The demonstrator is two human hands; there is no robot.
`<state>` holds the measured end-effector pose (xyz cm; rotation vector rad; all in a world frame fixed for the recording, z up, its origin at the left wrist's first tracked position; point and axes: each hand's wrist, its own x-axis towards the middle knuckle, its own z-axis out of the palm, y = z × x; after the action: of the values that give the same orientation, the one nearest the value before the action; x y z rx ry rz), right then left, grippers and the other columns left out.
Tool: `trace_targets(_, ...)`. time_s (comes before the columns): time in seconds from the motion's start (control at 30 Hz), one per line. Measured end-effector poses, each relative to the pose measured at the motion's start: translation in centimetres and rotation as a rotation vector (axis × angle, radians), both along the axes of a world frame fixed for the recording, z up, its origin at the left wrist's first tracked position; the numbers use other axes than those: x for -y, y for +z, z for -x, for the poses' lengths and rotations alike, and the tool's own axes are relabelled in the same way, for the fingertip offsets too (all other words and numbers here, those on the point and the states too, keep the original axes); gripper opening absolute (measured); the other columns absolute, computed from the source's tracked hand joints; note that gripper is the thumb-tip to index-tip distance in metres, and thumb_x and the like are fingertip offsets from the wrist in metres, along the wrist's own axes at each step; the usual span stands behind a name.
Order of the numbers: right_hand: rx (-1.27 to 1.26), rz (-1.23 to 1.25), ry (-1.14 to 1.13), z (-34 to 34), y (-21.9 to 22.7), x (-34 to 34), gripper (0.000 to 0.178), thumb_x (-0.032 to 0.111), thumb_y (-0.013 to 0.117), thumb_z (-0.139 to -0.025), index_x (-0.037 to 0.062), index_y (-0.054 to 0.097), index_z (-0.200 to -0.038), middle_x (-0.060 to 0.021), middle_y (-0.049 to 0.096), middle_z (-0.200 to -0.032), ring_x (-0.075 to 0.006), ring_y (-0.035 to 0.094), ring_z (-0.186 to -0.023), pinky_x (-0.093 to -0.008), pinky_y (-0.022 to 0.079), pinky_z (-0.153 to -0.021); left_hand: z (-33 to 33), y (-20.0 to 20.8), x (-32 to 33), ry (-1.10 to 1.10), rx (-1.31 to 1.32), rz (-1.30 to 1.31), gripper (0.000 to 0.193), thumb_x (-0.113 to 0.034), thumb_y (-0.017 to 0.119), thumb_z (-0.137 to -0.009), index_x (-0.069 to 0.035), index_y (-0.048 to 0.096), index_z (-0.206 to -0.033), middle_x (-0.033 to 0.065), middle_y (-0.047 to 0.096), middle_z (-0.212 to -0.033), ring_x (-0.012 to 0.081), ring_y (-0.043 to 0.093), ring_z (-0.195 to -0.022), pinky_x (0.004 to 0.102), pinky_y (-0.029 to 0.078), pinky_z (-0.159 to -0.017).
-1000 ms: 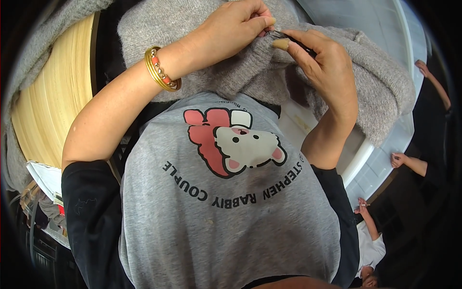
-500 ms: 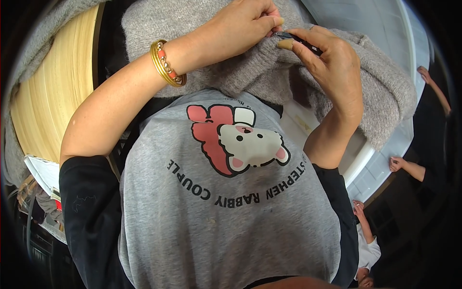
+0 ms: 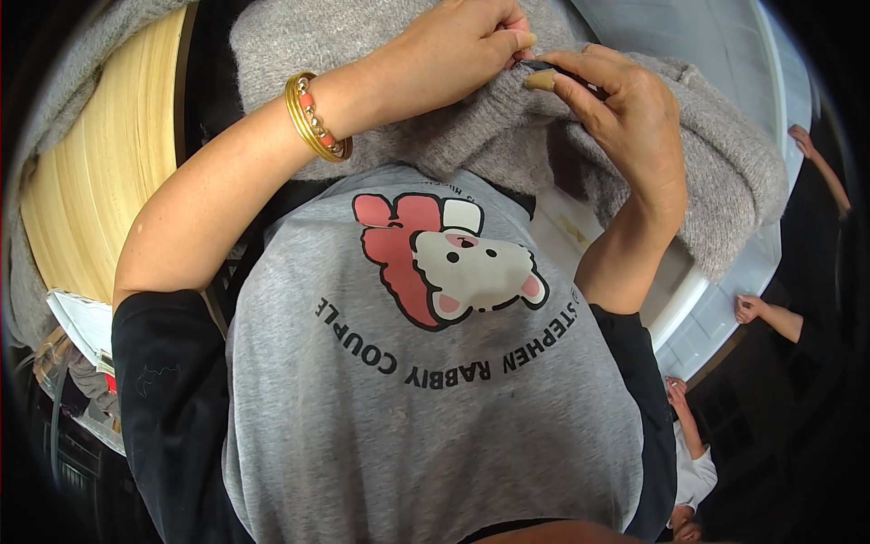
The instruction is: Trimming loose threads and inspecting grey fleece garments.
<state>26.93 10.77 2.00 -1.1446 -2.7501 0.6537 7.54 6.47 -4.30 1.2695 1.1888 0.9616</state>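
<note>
Thick grey-beige knitwear [image 3: 480,127] lies bunched in front of me at the top of the view. My left hand [image 3: 476,38] is closed in a pinch at a fold of it; what exactly sits between the fingertips is mostly hidden. My right hand [image 3: 634,113] is closed around a slim black pointed tool [image 3: 566,72], its kind unclear. The tool's tip meets the knit right beside my left fingertips. A tan covering or nail shows on my right thumb. Gold bangles and a beaded bracelet [image 3: 317,118] circle my left wrist.
A pale wooden tabletop [image 3: 100,172] stands to the left, with more grey knitwear [image 3: 63,100] along its edge. A pale blue-grey plastic surface with a raised rim [image 3: 671,317] runs down the right. Other people's hands [image 3: 750,308] rest at its far side.
My right hand and the tool have shifted very slightly at the knit. My left hand keeps its pinch in nearly the same place.
</note>
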Motion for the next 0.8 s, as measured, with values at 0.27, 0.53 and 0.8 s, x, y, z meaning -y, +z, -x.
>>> trace_targets(0.27, -0.061, 0.079, -0.057, -1.0, -0.9, 0.0, 0.022, 0.017, 0.07, -0.085, 0.0071, 0.072, -0.105, -0.0076, 0.053, -0.07, -0.0185, 0.049, -0.059, -0.0304, 0.041, -0.057, -0.4, -2.0, 0.6, -0.029, -0.066, -0.054, 0.019, -0.018, 0.058, -0.092, 0.0, 0.063, -0.093, 0.014, 0.069, -0.086, 0.0315, 0.066, -0.081, 0.0399, 0.051, -0.074)
trace_targets(0.53, -0.067, 0.033, -0.037, -1.9, -1.5, 0.3, 0.021, 0.017, 0.069, -0.083, 0.0076, 0.072, -0.102, -0.009, 0.061, -0.077, -0.0239, 0.058, -0.064, -0.0316, 0.046, -0.059, -0.9, -2.5, 0.8, -0.008, 0.013, 0.008, 0.021, -0.02, 0.053, -0.098, -0.001, 0.061, -0.094, 0.0097, 0.069, -0.081, 0.0182, 0.068, -0.075, 0.0304, 0.052, -0.07)
trace_targets(0.8, -0.096, 0.1, -0.115, -2.4, -1.8, 0.1, 0.024, 0.016, 0.07, -0.082, 0.0056, 0.071, -0.105, -0.0073, 0.066, -0.085, -0.0198, 0.062, -0.071, -0.0291, 0.049, -0.066, -0.3, -1.3, 0.7, -0.061, 0.072, 0.165, 0.018, -0.018, 0.051, -0.102, -0.002, 0.057, -0.103, 0.0043, 0.067, -0.102, 0.0098, 0.063, -0.086, 0.0241, 0.05, -0.083)
